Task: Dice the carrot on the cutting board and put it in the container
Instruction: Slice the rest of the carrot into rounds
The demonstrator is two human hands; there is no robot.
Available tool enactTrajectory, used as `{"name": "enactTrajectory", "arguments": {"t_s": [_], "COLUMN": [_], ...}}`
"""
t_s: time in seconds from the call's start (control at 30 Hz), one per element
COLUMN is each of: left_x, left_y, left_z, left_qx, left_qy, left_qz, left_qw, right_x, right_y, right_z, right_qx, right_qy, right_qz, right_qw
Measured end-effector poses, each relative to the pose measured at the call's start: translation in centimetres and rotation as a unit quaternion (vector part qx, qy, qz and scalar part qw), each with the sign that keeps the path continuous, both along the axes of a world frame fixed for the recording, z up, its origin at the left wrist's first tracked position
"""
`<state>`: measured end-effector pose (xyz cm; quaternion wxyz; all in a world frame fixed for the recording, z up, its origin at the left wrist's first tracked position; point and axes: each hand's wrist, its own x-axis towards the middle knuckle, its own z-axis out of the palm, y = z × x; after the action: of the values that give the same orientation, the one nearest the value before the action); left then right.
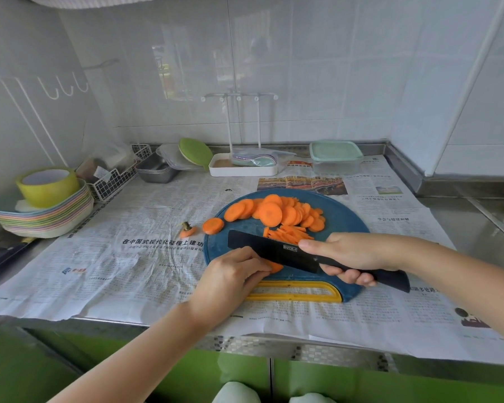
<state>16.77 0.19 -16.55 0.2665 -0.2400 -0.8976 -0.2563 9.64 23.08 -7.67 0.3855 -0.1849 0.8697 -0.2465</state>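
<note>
1. The left hand rests at the board's near edge, its fingers curled down onto a carrot piece, pinning it.
2. The right hand grips a black knife by the handle, forefinger along the blade's top. The blade is just beside the pinned piece.
3. The round blue board lies on newspaper covering the tabletop.
4. Behind the blade lie thin carrot strips, then heaped round slices.
5. The carrot top lies on the newspaper, left of the board.
6. Far back on the right stands a lidded container.
</note>
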Motion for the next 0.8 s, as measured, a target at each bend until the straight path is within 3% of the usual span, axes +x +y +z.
{"name": "enactTrajectory", "arguments": {"t_s": [0.8], "left_x": [0.1], "left_y": [0.2], "left_z": [0.3], "left_qx": [0.043], "left_qy": [-0.026], "left_qz": [-0.017], "left_qw": [0.999], "right_x": [0.4], "right_y": [-1.3], "right_z": [-0.5], "right_qx": [-0.029], "right_qy": [0.017], "right_qz": [-0.002], "right_qw": [0.999]}}
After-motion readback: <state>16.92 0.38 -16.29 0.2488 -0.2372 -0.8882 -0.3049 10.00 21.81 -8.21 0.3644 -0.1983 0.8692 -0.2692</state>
